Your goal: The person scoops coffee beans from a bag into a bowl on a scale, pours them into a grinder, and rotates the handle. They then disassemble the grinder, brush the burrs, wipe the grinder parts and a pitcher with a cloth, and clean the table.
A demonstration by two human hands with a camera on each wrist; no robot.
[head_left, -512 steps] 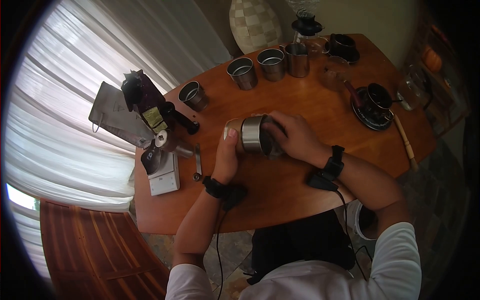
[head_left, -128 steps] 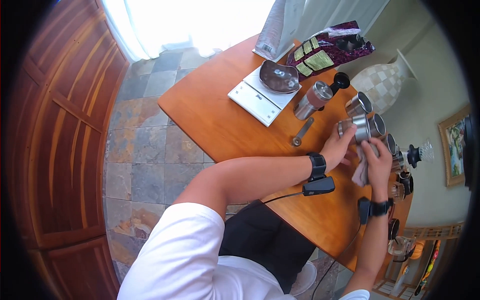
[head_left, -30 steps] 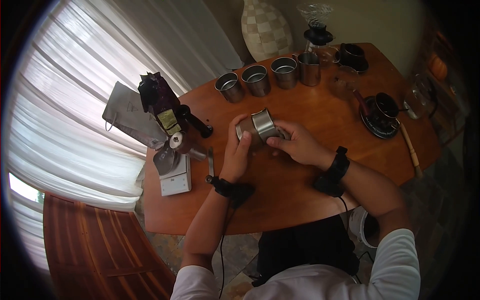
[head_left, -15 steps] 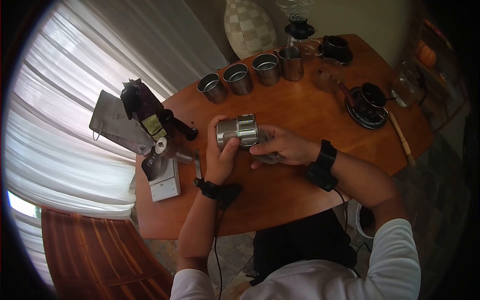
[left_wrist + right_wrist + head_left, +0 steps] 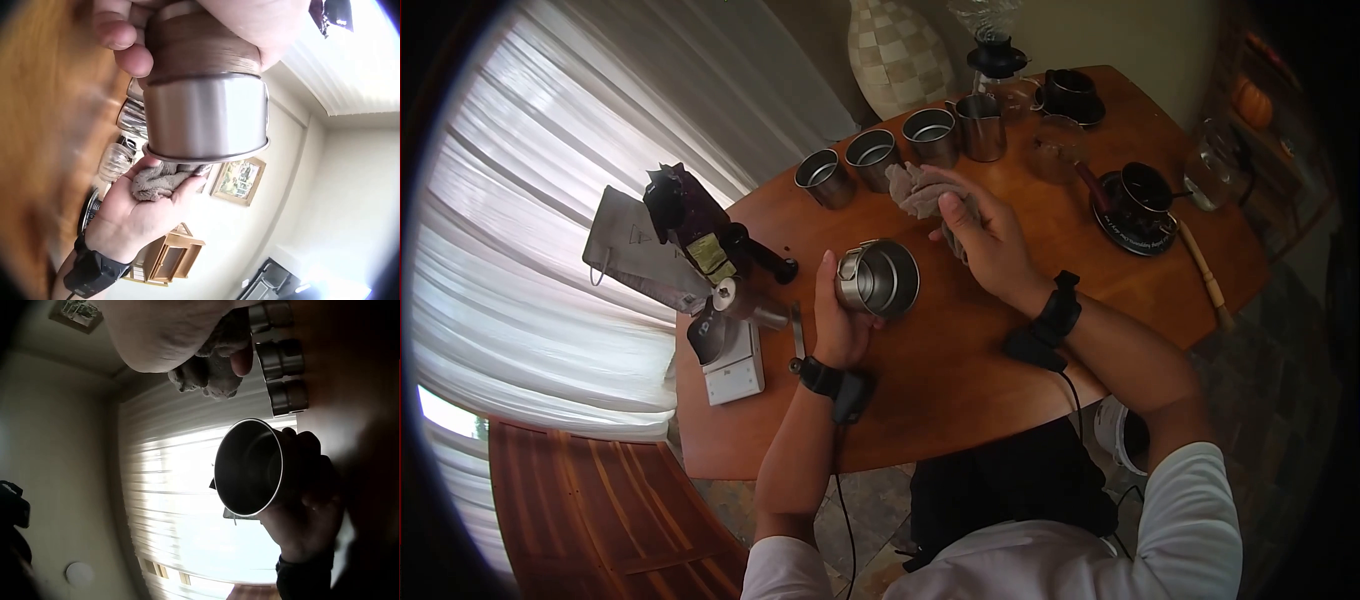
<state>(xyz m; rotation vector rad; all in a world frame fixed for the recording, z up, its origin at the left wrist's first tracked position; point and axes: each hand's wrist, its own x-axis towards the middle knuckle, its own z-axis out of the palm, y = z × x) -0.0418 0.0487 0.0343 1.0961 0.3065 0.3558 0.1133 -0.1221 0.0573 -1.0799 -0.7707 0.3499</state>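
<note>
My left hand (image 5: pixel 837 322) grips a steel cup (image 5: pixel 856 284) by its side, over the middle of the table. The cup is tilted, so its shiny inside faces the head camera, and its round rim (image 5: pixel 279 487) shows in the right wrist view. The left wrist view has the cup's outer wall (image 5: pixel 206 119) close up, with my fingers round its lower part. My right hand (image 5: pixel 998 245) is apart from the cup, to its upper right, and holds a bunched grey cloth (image 5: pixel 917 192) between thumb and fingers. That cloth (image 5: pixel 156 181) appears just beyond the rim in the left wrist view.
Several steel vessels line the back: three cups (image 5: pixel 830 187) and a pitcher (image 5: pixel 983 135). To the left are a hand grinder (image 5: pixel 750 302), a white scale (image 5: pixel 734 376) and a purple bag (image 5: pixel 685 205). A dark cup (image 5: pixel 1145 190) on a saucer and a wooden-handled brush (image 5: pixel 1202 272) are right.
My right hand with the cloth has moved up and away from the cup, after being against it. The cup has turned so its opening now faces the head camera.
</note>
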